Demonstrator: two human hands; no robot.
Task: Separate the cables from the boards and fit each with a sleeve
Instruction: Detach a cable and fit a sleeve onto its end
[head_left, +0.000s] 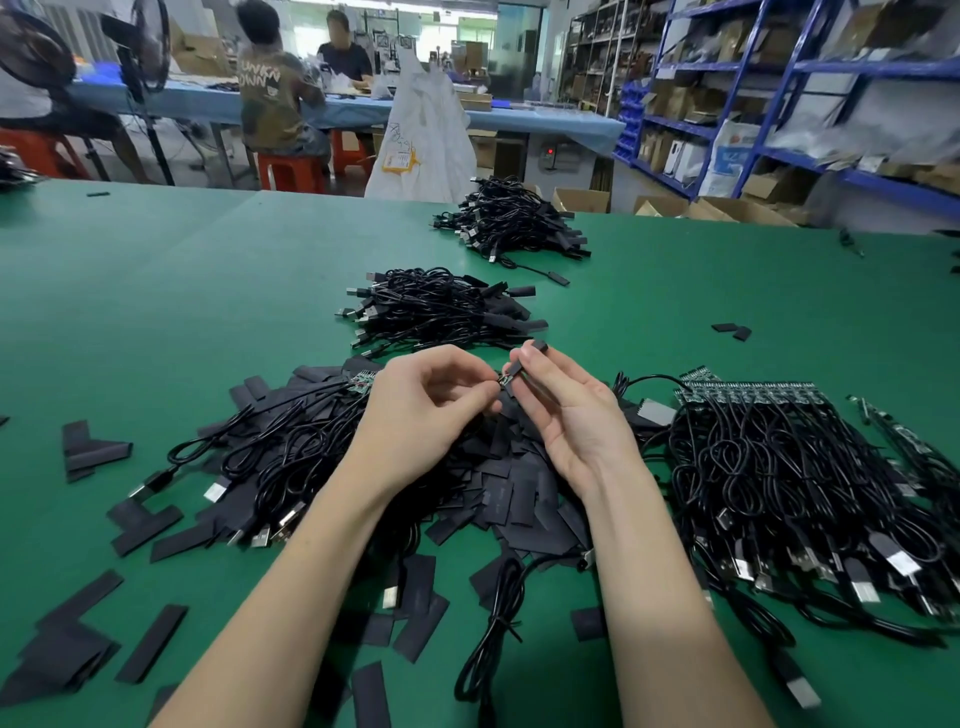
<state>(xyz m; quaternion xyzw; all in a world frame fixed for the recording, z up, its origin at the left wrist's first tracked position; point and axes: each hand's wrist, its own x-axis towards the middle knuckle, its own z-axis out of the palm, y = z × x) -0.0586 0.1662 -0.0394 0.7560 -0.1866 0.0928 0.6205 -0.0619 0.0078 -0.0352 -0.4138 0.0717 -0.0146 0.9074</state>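
left hand (421, 400): fingers curled, pinching small board end (503, 383) of a cable | right hand (561, 410): pinching black sleeve (524, 364) at that board end | both raised over heap of loose sleeves (498, 483) on green worktop (156, 312) | cables on boards (779, 447) right | sleeved cable piles (441, 312) behind

The table (182, 312) is plain deep green. Black cables (779, 467) end in silver plugs, their boards (748, 392) green; the flat sleeves (514, 483) scattered about are matt black. Beyond stand blue shelving (779, 67), red-orange stools (288, 169), a white sack (423, 124) with a yellow tag, and a light blue bench (208, 101)
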